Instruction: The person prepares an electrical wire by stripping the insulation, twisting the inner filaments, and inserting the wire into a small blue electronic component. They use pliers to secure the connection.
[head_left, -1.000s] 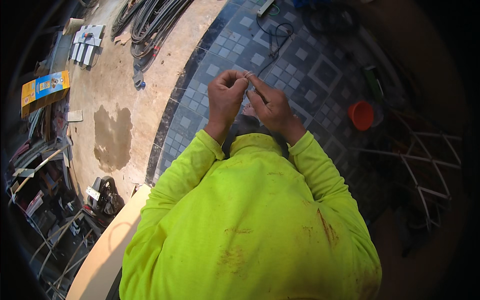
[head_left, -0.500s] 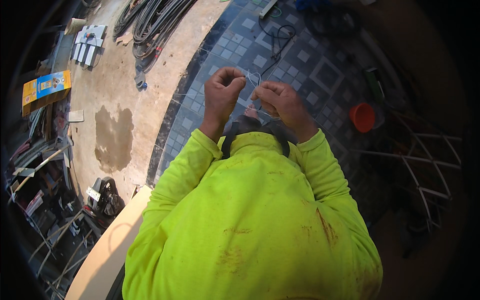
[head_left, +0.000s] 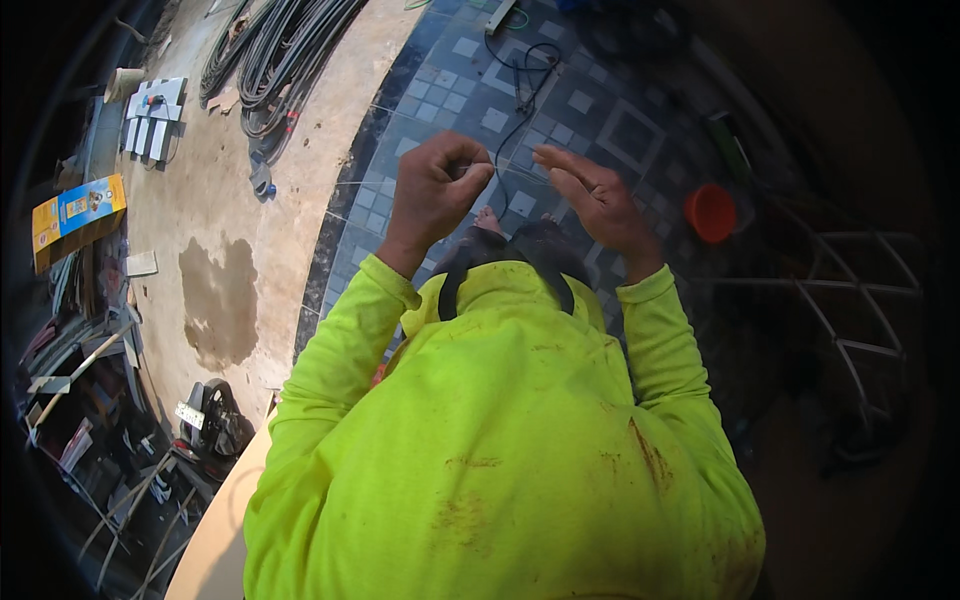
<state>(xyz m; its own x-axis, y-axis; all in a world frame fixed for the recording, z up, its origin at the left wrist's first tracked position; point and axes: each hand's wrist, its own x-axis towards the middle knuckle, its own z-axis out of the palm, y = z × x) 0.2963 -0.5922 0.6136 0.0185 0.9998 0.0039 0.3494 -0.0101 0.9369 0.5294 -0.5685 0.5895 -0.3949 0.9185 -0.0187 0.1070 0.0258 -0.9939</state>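
Observation:
My left hand (head_left: 438,190) is raised in front of my chest, thumb and forefinger pinched on a thin white string (head_left: 520,171). From that pinch the string runs across toward my right hand (head_left: 602,198), where its end is hard to make out. The right hand's fingers are stretched out flat toward the left hand, with the thumb just below them. A clear gap separates the two hands. Beneath them my bare feet (head_left: 488,220) show on the patterned tile floor (head_left: 440,110).
An orange bucket (head_left: 711,213) stands right of my hands, near a metal frame (head_left: 845,285). A black cable (head_left: 522,120) lies on the tiles ahead. Coiled hoses (head_left: 280,70), a yellow-and-blue box (head_left: 80,215) and a scrap pile (head_left: 95,390) are at left.
My hands have moved apart, the right one shifting rightward and its fingers straightening from a pinch. The loose loops of string between them have become a thin, straighter line.

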